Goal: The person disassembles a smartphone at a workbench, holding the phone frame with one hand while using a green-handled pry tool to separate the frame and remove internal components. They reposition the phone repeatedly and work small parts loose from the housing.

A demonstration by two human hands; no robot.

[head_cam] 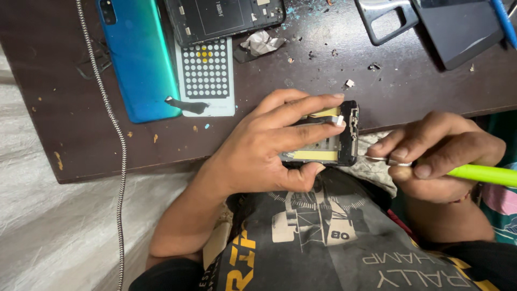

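Phone frame (336,141), black and opened, sits clamped in the left hand (269,148), fingers (307,108) wrapped over its top, above the counter (81,134) edge; just right, the right hand (439,156) pinches a green-handled screwdriver (474,173), tip touching the frame's end.

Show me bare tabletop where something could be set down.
Free: dark table left of the braided cable, and the strip between the perforated card and the left hand. Crowded: the far edge, with the blue back cover, the opened phone and debris.
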